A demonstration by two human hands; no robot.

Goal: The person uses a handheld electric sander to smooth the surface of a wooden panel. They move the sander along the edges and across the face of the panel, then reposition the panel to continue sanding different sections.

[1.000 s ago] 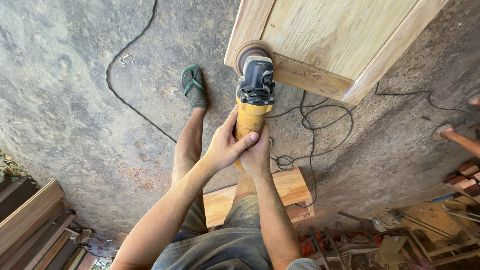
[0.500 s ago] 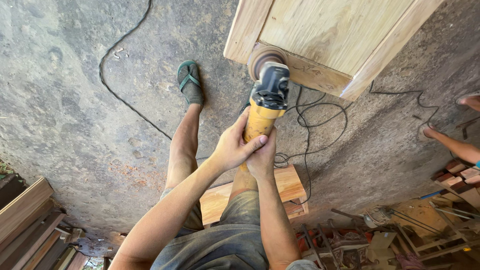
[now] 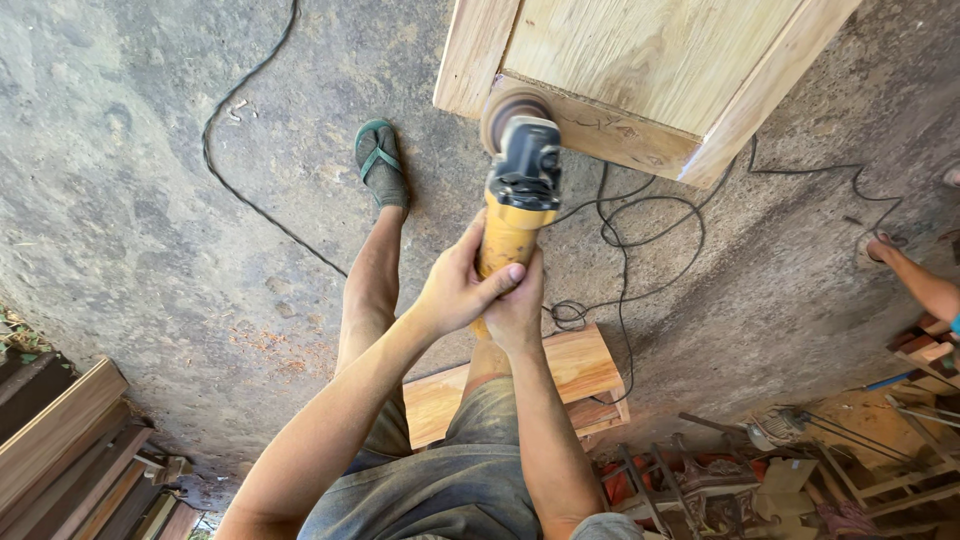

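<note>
Here, at far left, long brown wooden planks (image 3: 60, 440) lie stacked beside the grey concrete floor (image 3: 150, 200), where a black power cable (image 3: 262, 205) snakes. The left hand (image 3: 455, 290) and right hand (image 3: 518, 310) are both clamped around the yellow-bodied angle grinder (image 3: 518, 200), its sanding disc pressed against the edge of the pale wooden cabinet panel (image 3: 640, 70). Below sits a low wooden stool (image 3: 570, 375).

Sander (image 3: 520, 180) seemingly back leftward along edge.
</note>
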